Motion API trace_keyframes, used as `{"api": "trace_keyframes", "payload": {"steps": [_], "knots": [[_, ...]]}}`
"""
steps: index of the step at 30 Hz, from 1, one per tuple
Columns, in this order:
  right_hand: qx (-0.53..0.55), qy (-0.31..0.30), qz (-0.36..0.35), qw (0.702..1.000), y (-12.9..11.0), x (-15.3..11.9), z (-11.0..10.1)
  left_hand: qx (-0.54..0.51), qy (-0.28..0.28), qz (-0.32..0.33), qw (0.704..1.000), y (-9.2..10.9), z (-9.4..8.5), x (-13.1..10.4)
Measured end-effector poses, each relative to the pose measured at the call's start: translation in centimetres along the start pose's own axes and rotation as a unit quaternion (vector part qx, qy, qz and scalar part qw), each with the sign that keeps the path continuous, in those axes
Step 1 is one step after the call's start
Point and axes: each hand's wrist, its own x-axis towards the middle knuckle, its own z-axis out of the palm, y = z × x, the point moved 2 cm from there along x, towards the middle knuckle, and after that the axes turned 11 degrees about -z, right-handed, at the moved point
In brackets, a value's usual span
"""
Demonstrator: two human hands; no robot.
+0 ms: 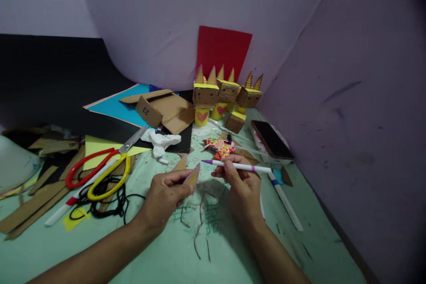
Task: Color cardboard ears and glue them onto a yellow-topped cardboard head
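Note:
My left hand (166, 195) pinches a small pointed cardboard ear (193, 179) with purple along its edges. Just behind it a second ear-shaped piece (181, 163) shows its tip; whether the hand holds that one too I cannot tell. In my right hand (241, 182) is a purple marker (239, 166), uncapped, its purple tip aimed left toward the ear but apart from it. Farther back stand several cardboard box-headed figures (205, 96) with pointed ears and yellow bodies, two showing hearts.
Red-and-yellow-handled scissors (124, 147), black cord (111, 199) and cardboard strips (40, 206) lie at left. Crumpled white tissue (160, 141) sits mid-table. A phone (271, 138) rests at right, near a white marker (286, 202). Red card (222, 51) leans on the back wall.

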Motion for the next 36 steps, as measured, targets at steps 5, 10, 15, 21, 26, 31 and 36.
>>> {"api": "trace_keyframes", "payload": {"steps": [5,10,15,21,26,31,36], "knots": [[0.027,-0.025,0.010,0.999,-0.2,0.0,0.1,-0.014,0.002,-0.003,1.000,0.1,0.1,0.0],[0.005,-0.025,0.006,1.000,0.1,0.0,0.0,-0.016,-0.007,-0.007,1.000,0.1,0.1,-0.2],[0.043,0.005,0.014,0.999,0.1,0.1,-0.1,-0.017,-0.018,-0.019,1.000,0.0,0.0,-0.1],[0.029,0.010,0.026,0.999,0.1,0.1,0.0,-0.022,-0.022,-0.025,0.999,0.1,0.0,0.0],[0.024,0.001,0.006,1.000,-0.2,-0.2,0.0,-0.010,-0.022,-0.021,0.999,-0.1,0.0,0.2],[-0.044,-0.085,-0.005,0.995,-0.3,-0.9,0.3,0.011,-0.006,-0.010,1.000,-0.1,0.0,0.2],[-0.065,-0.090,0.002,0.994,0.0,-0.8,0.5,0.027,-0.010,-0.014,0.999,0.0,0.1,0.0]]}}
